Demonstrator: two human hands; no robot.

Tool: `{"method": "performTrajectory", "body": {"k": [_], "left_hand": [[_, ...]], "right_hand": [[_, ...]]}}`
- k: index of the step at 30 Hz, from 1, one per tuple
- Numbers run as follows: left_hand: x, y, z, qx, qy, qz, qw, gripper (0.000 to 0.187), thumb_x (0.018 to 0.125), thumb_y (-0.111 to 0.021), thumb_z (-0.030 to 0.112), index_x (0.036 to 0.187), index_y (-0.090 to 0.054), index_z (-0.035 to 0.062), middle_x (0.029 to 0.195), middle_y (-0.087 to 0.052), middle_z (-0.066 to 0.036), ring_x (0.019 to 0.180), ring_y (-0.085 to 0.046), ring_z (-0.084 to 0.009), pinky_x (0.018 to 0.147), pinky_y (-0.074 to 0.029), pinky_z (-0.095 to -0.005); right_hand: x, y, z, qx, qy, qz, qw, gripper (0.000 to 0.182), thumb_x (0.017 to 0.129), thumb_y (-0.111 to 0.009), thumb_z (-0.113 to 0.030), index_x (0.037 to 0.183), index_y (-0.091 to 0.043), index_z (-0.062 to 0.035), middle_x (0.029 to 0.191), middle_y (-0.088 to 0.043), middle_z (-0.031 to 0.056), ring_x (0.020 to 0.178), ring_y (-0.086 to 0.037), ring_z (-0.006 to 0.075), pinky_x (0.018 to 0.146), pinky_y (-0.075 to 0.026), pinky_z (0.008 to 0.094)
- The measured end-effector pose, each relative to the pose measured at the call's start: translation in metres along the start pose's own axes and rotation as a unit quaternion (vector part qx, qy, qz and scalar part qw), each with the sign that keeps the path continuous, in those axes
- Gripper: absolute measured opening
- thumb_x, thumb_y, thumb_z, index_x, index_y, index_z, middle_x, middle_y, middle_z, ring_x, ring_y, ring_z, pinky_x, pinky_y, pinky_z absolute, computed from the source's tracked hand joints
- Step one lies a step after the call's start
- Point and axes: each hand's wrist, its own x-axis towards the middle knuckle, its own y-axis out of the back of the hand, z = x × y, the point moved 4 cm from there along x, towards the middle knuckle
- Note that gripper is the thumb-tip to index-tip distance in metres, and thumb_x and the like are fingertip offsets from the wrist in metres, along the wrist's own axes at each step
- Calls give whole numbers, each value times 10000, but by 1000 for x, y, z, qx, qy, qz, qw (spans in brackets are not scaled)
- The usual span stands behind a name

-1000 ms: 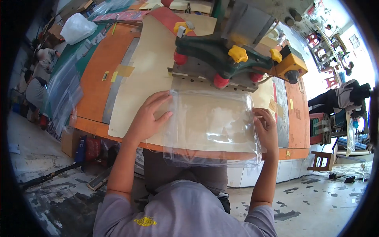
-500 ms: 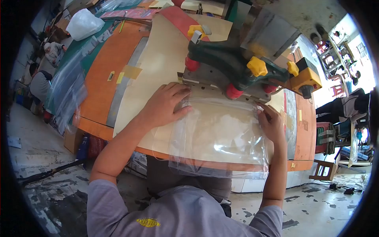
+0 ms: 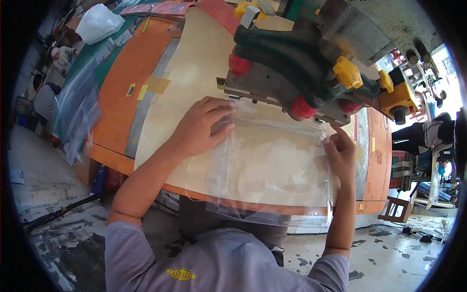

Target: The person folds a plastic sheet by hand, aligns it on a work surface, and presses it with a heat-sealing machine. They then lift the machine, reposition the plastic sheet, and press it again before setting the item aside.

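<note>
A clear plastic bag or sheet lies flat on the tan board, its near edge hanging over the table's front. My left hand is at its upper left corner, thumb and fingers closing on the film. At the upper right corner my right hand pinches the film, with the index finger stretched toward the machine. Just beyond both hands is the press head, a grey metal plate under a dark green bracket with red knobs. The bag's far edge is close to the plate's front edge.
Yellow knobs and a yellow control box are on the machine's right. Clear plastic film hangs over the left table edge beside a white plastic bundle. Other people are in the background on both sides.
The press head appears larger and farther up and right, as if raised off the board. The bag's far edge shows more plainly. My hands have barely moved and stay at its corners.
</note>
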Motion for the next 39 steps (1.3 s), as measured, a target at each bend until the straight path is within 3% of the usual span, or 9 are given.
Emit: {"method": "performTrajectory", "body": {"k": [4, 8, 11, 14, 16, 20, 23, 31, 39], "left_hand": [[0, 4, 0, -96, 72, 16, 993, 302, 916, -800, 101, 1203, -736, 36, 1289, -685, -99, 1169, -659, -262, 976, -558, -375], [-2, 4, -6, -224, 219, 45, 949, 287, 926, -797, 111, 1190, -728, 20, 1244, -672, -107, 1127, -661, -259, 952, -547, -364], [-6, 6, 0, 42, 142, 72, 986, 300, 939, -797, 128, 1200, -709, 9, 1230, -666, -101, 1104, -663, -235, 962, -533, -370], [-12, 2, -2, 52, 70, 39, 995, 335, 953, -799, 151, 1238, -686, 16, 1221, -684, -68, 1126, -652, -201, 985, -522, -373], [-11, 2, 0, -139, 126, -12, 982, 294, 989, -771, 154, 1233, -680, 17, 1184, -715, -63, 1129, -662, -193, 1005, -512, -376], [-12, 2, 13, -484, 188, -86, 850, 207, 1062, -692, 140, 1189, -664, -21, 1130, -762, -82, 1115, -738, -203, 980, -539, -337], [-12, 2, 17, -525, 204, -85, 822, 166, 1086, -648, 106, 1145, -681, -46, 1049, -782, -111, 1013, -778, -199, 922, -573, -309], [-16, 1, 20, -513, 212, -62, 829, 263, 1098, -629, 153, 982, -716, -65, 870, -775, -144, 825, -779, -221, 789, -624, -347], [-16, 5, 21, -507, 206, -84, 833, 328, 1109, -597, 191, 934, -712, -61, 821, -766, -143, 759, -771, -209, 709, -625, -359]], "right_hand": [[0, 8, -1, 114, -51, -39, 991, 571, 930, -819, -52, 1454, -614, 47, 883, -645, -54, 782, -585, 3, 700, -454, 185], [-9, 14, -5, 172, -18, -103, 980, 540, 831, -902, -33, 1311, -657, -9, 927, -644, -52, 857, -606, 49, 783, -471, 223], [-11, 19, 7, 225, 35, -156, 961, 488, 759, -955, -38, 1131, -642, -70, 965, -643, -46, 928, -617, 87, 849, -474, 257], [-11, 26, 13, 262, 35, -173, 949, 516, 711, -994, -75, 1028, -589, -113, 975, -649, -38, 944, -621, 101, 866, -472, 270], [-10, 30, 10, 279, 40, -157, 946, 537, 697, -1007, -96, 1014, -574, -112, 956, -666, -31, 896, -627, 93, 834, -474, 260], [-12, 30, -10, 265, -5, -163, 950, 529, 739, -986, -170, 1105, -618, -68, 885, -693, -20, 792, -618, 74, 747, -461, 248], [-12, 36, -3, 228, -12, -167, 959, 448, 813, -933, -255, 1100, -669, -35, 849, -702, -14, 752, -610, 64, 698, -441, 239], [-11, 36, 15, 226, -6, -172, 959, 285, 898, -837, -286, 891, -679, -49, 781, -657, -20, 709, -551, 54, 660, -395, 235], [-9, 32, 15, 222, -8, -166, 961, 332, 926, -802, -312, 817, -594, -78, 733, -571, -26, 681, -475, 63, 633, -335, 245]]}}
